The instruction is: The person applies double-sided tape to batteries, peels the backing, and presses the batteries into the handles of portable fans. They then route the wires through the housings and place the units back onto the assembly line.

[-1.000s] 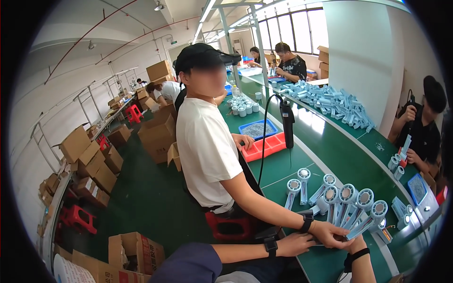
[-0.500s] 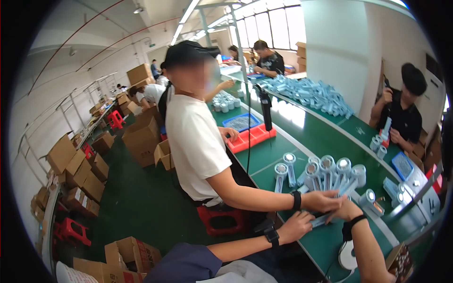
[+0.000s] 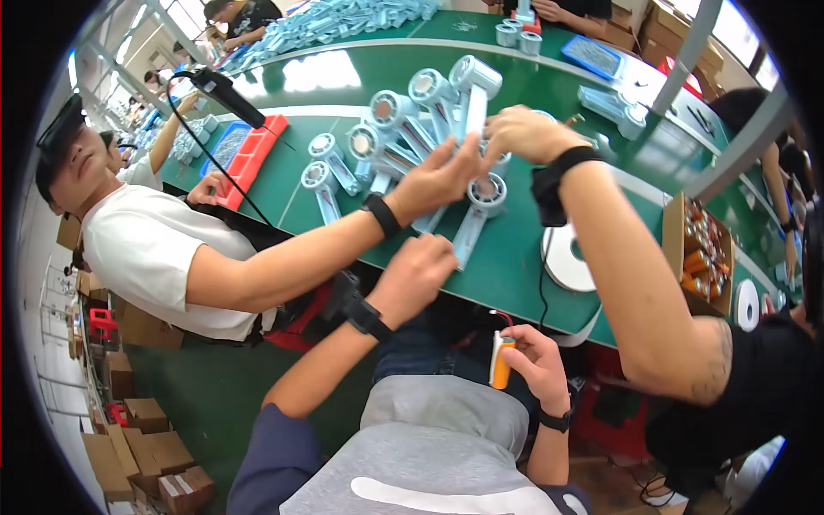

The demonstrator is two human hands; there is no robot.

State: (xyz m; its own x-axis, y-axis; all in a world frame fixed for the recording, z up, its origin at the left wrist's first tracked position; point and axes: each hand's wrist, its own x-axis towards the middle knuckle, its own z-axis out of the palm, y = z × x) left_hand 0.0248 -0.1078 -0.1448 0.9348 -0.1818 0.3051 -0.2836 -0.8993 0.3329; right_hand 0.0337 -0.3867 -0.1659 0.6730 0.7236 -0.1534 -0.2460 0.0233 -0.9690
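Observation:
My left hand [image 3: 418, 273] is at the bench edge, fingers closed at the handle end of a light-blue handheld fan housing [image 3: 470, 230]. The housing lies with its round head away from me. Low in front of my body, my right hand [image 3: 539, 365] grips an orange cylindrical battery [image 3: 501, 367] with a white strip along its side; red wire shows above it. Beyond my left hand stand several similar fan housings [image 3: 395, 110]. Two co-workers' hands, one from the left [image 3: 438, 178] and one from the right [image 3: 528, 136], meet over these housings.
A white round reel [image 3: 566, 259] and a cardboard box of orange batteries [image 3: 678, 232] sit to the right on the green bench [image 3: 515, 296]. A red divided tray [image 3: 253, 163] is at the left. Co-workers' arms cross the bench from both sides.
The view has swung down and to the right. My right hand, out of sight before, now shows with the battery. My left hand stays by a fan housing's handle.

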